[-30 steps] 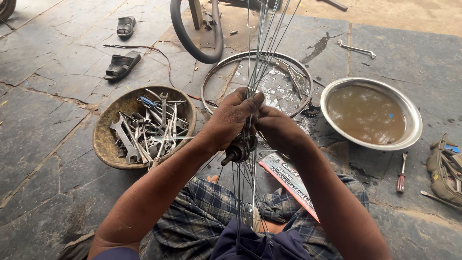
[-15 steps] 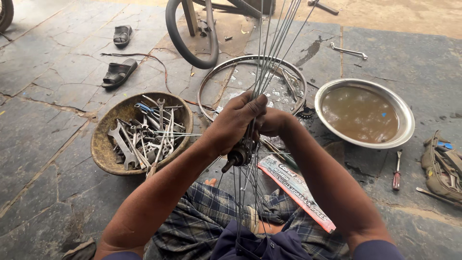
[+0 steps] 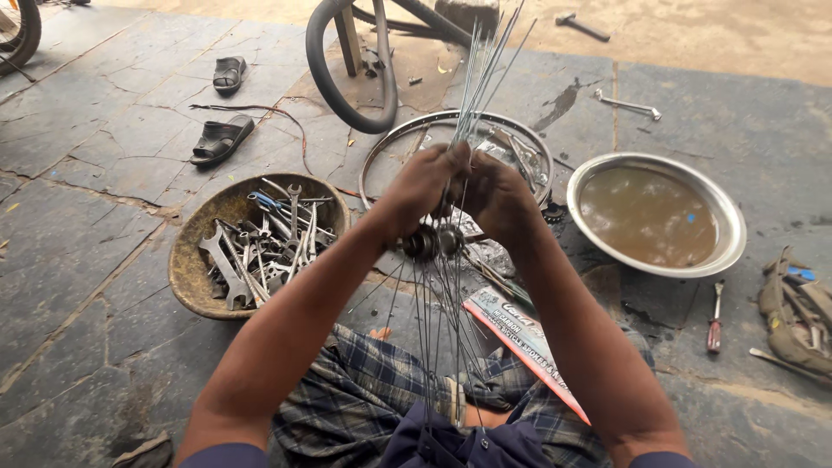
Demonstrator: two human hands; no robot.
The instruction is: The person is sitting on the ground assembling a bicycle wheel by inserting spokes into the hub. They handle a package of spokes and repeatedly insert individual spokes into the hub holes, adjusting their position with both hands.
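Observation:
My left hand [image 3: 423, 184] and my right hand [image 3: 496, 196] are closed together around a bundle of thin metal spokes [image 3: 479, 69] that fan upward past my fingers and downward toward my lap. The spokes pass through a dark wheel hub [image 3: 431, 242] just below my hands. Behind them a bare metal wheel rim [image 3: 386, 150] lies flat on the stone floor.
A woven basket [image 3: 186, 269] full of wrenches sits at the left. A metal basin [image 3: 731, 224] of murky water stands at the right, a screwdriver [image 3: 714, 317] beside it. A long printed carton [image 3: 520, 338] lies near my knee. A tyre [image 3: 328, 74], sandals [image 3: 221, 139] and a spanner [image 3: 627, 106] lie farther back.
My hands and the spoke bundle stay together over the hub while the view shifts a little; the spokes have tilted slightly and my grip sits a bit higher.

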